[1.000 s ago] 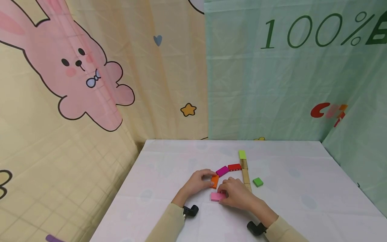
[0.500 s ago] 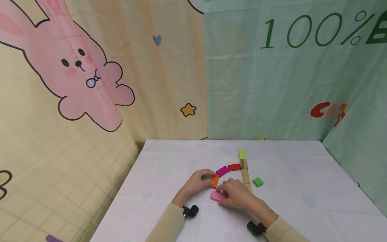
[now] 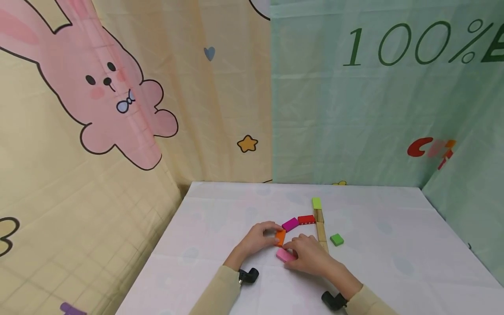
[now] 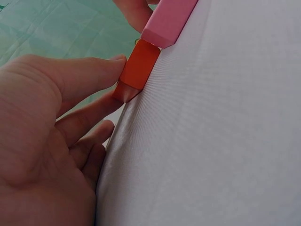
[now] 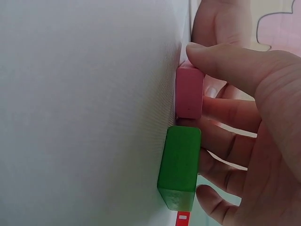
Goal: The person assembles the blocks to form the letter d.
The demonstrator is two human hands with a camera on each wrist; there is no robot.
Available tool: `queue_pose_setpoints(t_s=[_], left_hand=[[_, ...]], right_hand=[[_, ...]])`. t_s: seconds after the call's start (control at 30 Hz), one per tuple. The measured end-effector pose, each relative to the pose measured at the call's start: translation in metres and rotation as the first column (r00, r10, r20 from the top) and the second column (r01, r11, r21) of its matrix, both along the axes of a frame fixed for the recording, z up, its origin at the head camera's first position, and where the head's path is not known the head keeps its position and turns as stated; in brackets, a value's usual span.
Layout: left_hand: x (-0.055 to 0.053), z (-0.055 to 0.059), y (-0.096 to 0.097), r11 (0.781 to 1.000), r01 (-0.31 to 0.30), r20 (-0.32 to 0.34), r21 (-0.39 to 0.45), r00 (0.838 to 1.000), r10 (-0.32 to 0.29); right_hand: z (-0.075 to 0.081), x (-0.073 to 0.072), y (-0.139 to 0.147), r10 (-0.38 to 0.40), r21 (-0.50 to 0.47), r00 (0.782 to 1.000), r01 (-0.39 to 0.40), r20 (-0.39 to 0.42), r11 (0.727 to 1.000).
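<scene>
My left hand (image 3: 257, 237) pinches an orange block (image 3: 281, 237) between thumb and fingers, on the white tabletop. Just to its right, my right hand (image 3: 309, 253) holds a pink block (image 3: 285, 255) between thumb and fingers, its right end partly covered. In the left wrist view, the near end of the pink block (image 4: 167, 23) meets or nearly meets the orange block (image 4: 140, 61). Beyond the orange block, a magenta block (image 3: 290, 224) and a dotted red block (image 3: 306, 219) continue a curved row. A green block (image 5: 180, 167) shows beside my right fingers in the right wrist view.
A straight line of wooden blocks (image 3: 320, 232), topped by a lime block (image 3: 316, 203), runs beside the right hand, which hides its near end. A green block (image 3: 337, 239) lies to their right. Patterned curtains (image 3: 220, 109) hang behind the white table (image 3: 220, 201).
The right hand has turned the pink block from lying nearly sideways to a slant, its left end now farther back, toward the orange block. My left hand keeps its hold. The head view shifts slightly.
</scene>
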State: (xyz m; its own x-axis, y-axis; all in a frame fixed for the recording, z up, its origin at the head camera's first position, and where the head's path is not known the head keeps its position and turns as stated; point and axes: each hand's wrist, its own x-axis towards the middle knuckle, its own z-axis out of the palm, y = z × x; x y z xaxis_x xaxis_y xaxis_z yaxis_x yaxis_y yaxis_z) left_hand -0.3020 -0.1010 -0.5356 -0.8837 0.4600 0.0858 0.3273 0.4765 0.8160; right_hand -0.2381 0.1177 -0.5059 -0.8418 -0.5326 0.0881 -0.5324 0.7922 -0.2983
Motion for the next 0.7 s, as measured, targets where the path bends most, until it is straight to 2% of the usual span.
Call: queue_pose_setpoints(t_s=[0.4,0.7], left_hand=[[0.0012,-0.0001,0.0008,1.000,-0.005,0.007,0.001,1.000,0.005],[-0.0001,-0.0018,-0.0003,1.000,0.003,0.010,0.006,1.000,-0.003]], right_hand=[[-0.0017,0.0008,-0.0021,-0.035,0.012,0.999,0.036,-0.013,0.999],[-0.0052,-0.0005,-0.0033,-0.021,-0.006,0.999,0.021,-0.050,1.000]])
